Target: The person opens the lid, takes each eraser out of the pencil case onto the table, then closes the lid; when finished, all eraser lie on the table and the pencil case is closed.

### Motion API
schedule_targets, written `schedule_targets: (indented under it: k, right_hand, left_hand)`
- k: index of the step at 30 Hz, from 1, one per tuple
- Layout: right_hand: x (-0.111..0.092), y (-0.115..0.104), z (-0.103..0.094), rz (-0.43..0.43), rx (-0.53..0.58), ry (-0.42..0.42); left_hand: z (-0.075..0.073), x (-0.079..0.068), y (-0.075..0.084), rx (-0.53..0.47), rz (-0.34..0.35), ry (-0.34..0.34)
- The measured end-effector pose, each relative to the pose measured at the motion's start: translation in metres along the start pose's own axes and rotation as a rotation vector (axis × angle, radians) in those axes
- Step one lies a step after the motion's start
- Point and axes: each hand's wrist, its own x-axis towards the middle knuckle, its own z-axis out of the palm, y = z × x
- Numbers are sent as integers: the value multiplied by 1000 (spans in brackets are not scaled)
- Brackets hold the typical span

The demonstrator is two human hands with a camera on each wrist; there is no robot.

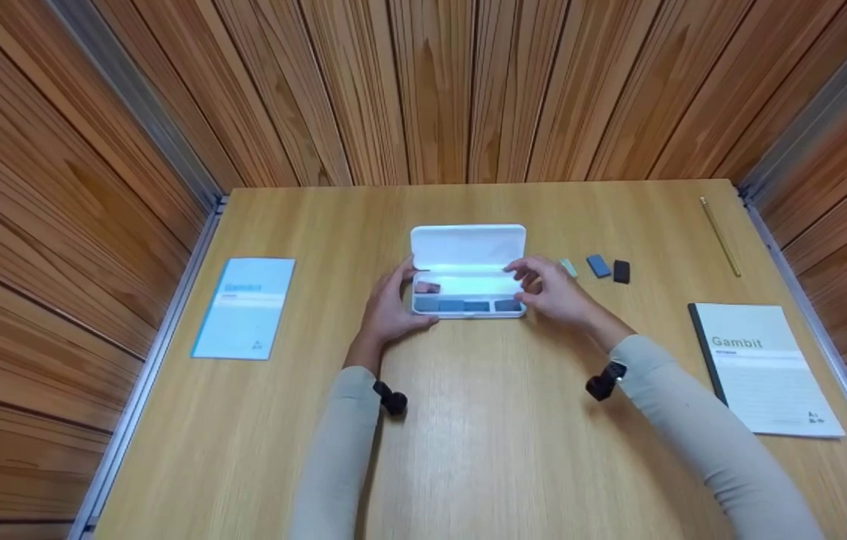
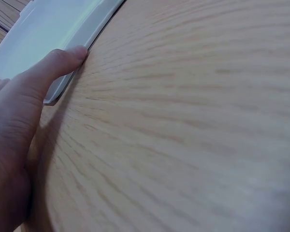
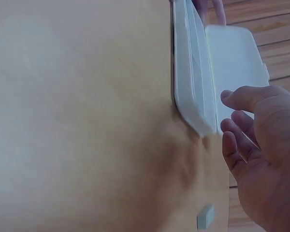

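Pencil box (image 1: 468,247) sits between my hands: left hand (image 1: 389,306) grips one end, right hand (image 1: 554,291), fingers apart, empty, is by the other.

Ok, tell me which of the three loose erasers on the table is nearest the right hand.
The pale green eraser, just beside the right hand; the blue eraser and the black eraser lie farther off to its right.

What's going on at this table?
A person has a white case open on the table, its lid raised. Their left hand grips the left end; their right hand is at the right end, fingers loosely curled, nothing visibly held. A pale green block, a blue block and a dark block lie outside, to the right.
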Motion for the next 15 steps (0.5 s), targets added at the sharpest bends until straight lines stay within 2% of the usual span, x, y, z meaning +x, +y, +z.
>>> schedule_targets:
  k: [4,8,15]
  right_hand:
    - [10,-10,16,-35,36,-38]
    - [19,-21,30,-31,66,-69]
    - [33,-38,46,-38,65,-93]
  left_hand:
    - [-2,0,-1,7,26,4]
    - [-2,0,-2,9,44,1]
    - [-1,0,-1,-2,21,2]
